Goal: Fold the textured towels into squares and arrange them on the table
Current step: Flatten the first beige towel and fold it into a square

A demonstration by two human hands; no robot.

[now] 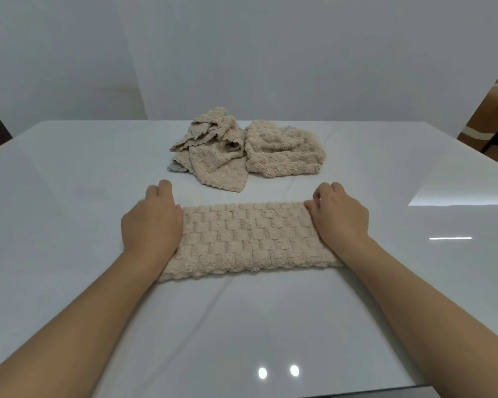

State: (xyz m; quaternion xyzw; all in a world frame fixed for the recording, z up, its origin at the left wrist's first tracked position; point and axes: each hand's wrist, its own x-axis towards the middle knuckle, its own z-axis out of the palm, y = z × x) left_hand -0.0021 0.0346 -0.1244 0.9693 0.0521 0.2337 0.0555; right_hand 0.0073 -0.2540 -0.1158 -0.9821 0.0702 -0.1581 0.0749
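Beige towel [249,239] lies as a flat strip btwn both hands. Left hand [153,222] rests curled on its end; right hand [339,216] pinches far corner. Next: fold end-to-end w/ edges matched, press crease.

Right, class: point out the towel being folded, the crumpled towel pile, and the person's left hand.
folded towel [247,239], head view, middle of its top layer.
crumpled towel pile [213,150], head view, centre of the heap.
left hand [153,222], head view, back of the hand.
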